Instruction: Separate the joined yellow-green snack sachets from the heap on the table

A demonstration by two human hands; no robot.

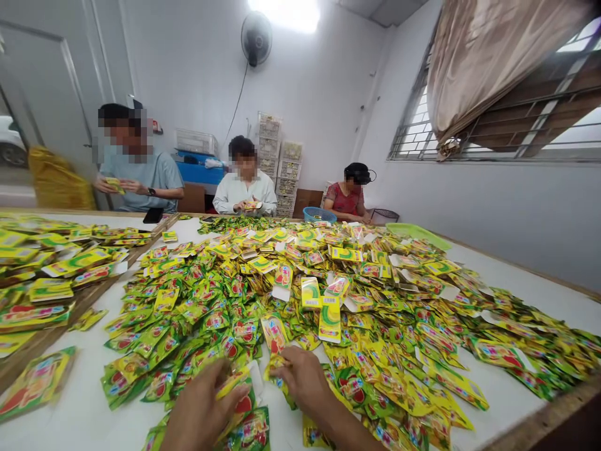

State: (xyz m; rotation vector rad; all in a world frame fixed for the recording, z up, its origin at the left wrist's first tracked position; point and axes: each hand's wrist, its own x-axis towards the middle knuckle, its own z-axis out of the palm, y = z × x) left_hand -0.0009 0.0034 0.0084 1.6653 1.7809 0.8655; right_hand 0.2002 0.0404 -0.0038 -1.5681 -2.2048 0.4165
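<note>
A wide heap of small green, yellow and red packets (357, 300) covers the white table (516, 275). At the near edge my left hand (201, 410) is closed around a small bundle of packets (241, 401), thumb on top. My right hand (305, 379) lies just to the right of it, fingers curled and pinching one yellow packet (275, 363) at the heap's near edge. The two hands are close together, almost touching.
A wooden tray (89, 297) at the left holds stacked packets. Three people sit at the far side, each handling packets. A blue basket (319, 215) and a green tray (417, 233) stand at the far end. A barred window with a curtain is at the right.
</note>
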